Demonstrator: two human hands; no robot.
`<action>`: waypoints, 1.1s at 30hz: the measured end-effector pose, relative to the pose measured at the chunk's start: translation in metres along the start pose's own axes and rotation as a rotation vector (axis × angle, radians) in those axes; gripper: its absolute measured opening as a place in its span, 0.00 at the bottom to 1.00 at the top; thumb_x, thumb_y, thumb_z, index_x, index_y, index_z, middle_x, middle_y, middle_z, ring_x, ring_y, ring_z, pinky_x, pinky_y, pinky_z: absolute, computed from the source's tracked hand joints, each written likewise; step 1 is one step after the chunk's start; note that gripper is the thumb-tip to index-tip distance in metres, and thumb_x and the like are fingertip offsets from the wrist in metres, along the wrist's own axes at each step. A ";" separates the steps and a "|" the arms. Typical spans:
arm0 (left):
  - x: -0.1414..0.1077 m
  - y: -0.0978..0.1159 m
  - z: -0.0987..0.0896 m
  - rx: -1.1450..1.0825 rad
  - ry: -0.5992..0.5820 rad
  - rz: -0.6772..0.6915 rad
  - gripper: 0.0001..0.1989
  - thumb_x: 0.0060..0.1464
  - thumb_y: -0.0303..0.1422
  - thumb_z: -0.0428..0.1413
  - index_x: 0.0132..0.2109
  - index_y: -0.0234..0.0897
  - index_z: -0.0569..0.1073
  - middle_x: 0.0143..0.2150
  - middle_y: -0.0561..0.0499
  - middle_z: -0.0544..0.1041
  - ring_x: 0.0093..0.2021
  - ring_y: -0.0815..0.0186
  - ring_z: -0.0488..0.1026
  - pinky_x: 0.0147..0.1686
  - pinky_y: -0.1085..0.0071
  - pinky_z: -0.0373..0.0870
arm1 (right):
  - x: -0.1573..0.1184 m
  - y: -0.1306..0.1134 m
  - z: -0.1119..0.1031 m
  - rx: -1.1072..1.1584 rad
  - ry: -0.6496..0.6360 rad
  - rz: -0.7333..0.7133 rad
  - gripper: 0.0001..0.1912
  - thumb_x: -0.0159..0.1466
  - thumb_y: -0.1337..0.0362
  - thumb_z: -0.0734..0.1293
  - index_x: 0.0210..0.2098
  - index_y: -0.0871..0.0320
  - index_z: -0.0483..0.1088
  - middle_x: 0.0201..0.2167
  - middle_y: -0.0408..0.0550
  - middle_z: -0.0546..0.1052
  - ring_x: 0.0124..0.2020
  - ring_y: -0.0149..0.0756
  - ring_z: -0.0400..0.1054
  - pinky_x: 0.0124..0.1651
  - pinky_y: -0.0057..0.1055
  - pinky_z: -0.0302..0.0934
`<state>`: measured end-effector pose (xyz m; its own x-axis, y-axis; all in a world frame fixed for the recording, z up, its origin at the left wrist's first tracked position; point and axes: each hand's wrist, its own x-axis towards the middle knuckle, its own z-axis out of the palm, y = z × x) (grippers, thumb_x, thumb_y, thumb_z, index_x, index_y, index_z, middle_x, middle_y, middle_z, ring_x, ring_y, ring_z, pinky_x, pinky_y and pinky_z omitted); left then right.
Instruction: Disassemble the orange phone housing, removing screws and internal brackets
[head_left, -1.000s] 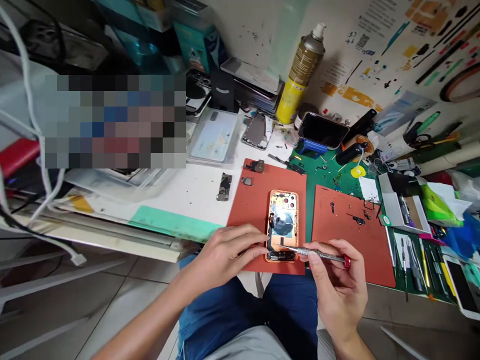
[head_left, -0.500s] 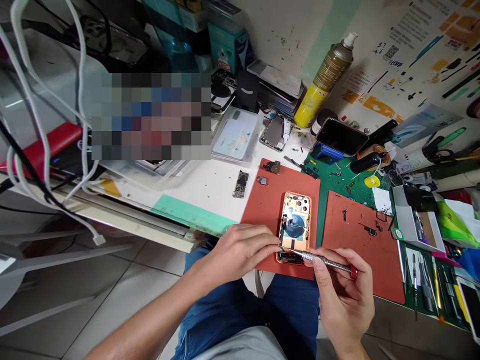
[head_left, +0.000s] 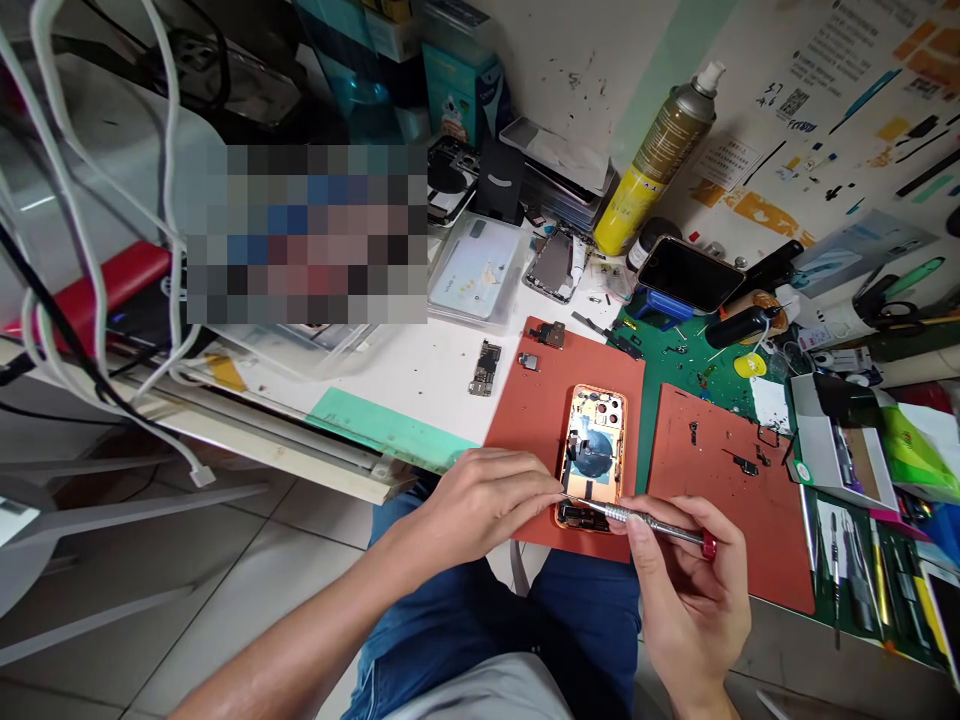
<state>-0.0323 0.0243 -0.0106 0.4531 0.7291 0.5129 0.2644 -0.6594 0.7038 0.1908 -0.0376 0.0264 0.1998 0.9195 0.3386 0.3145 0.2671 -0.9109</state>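
In the head view, the orange iPhone-style housing [head_left: 591, 458] lies flat and face-down, with its long axis running away from the person, on the left orange-red silicone repair mat [head_left: 525, 420] near the front edge of the tabletop [head_left: 405, 375]. The housing is open, exposing its internal parts, and a small circuit board sits at its near end. The left hand [head_left: 487, 502] lies palm-down with its fingertips [head_left: 551, 486] touching the near-left edge of the housing; whether it is gripping the housing cannot be determined. The right hand [head_left: 690, 590] is clenched in a pinch around a steel precision screwdriver [head_left: 645, 522] with a red end cap. The screwdriver's tip points left into the near end of the housing, just beside the left fingertips. A smaller loose part [head_left: 529, 361] lies on the same mat, farther from the person. A bare logic board [head_left: 486, 368] lies on the tabletop just left of the mat. A second orange-red mat [head_left: 724, 520], scattered with small dark parts, lies to the right. Beyond the mats stand a yellow-and-gold spray can [head_left: 664, 155] and a smartphone [head_left: 681, 274] on a blue stand.
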 end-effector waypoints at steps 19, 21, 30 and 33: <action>-0.001 0.004 -0.002 0.055 0.021 -0.012 0.11 0.71 0.35 0.62 0.54 0.33 0.79 0.42 0.48 0.83 0.36 0.67 0.79 0.35 0.70 0.73 | 0.008 -0.004 -0.016 -0.091 -0.092 -0.135 0.26 0.67 0.78 0.72 0.62 0.56 0.69 0.47 0.51 0.87 0.44 0.40 0.86 0.49 0.33 0.83; -0.008 0.010 0.001 0.172 0.083 0.060 0.10 0.69 0.33 0.63 0.52 0.31 0.78 0.41 0.48 0.82 0.36 0.66 0.77 0.35 0.67 0.72 | 0.010 -0.011 -0.021 -0.192 -0.077 -0.229 0.30 0.65 0.80 0.74 0.63 0.57 0.70 0.46 0.51 0.87 0.43 0.40 0.86 0.48 0.34 0.83; -0.041 0.045 0.044 0.459 0.112 0.114 0.14 0.70 0.19 0.52 0.56 0.18 0.78 0.30 0.49 0.72 0.30 0.62 0.64 0.29 0.61 0.56 | 0.020 -0.033 -0.026 -0.487 -0.311 -0.478 0.19 0.65 0.80 0.73 0.53 0.61 0.74 0.39 0.48 0.87 0.35 0.35 0.85 0.43 0.26 0.81; -0.039 0.044 0.052 0.470 0.154 0.103 0.14 0.71 0.19 0.51 0.56 0.16 0.77 0.30 0.49 0.72 0.30 0.62 0.63 0.29 0.61 0.55 | 0.020 -0.032 -0.024 -0.552 -0.318 -0.491 0.13 0.67 0.77 0.73 0.50 0.61 0.76 0.37 0.48 0.87 0.35 0.35 0.85 0.42 0.25 0.81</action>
<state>0.0057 -0.0424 -0.0250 0.3752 0.6512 0.6596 0.5960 -0.7145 0.3665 0.2074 -0.0345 0.0685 -0.3282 0.7946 0.5107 0.7279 0.5574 -0.3995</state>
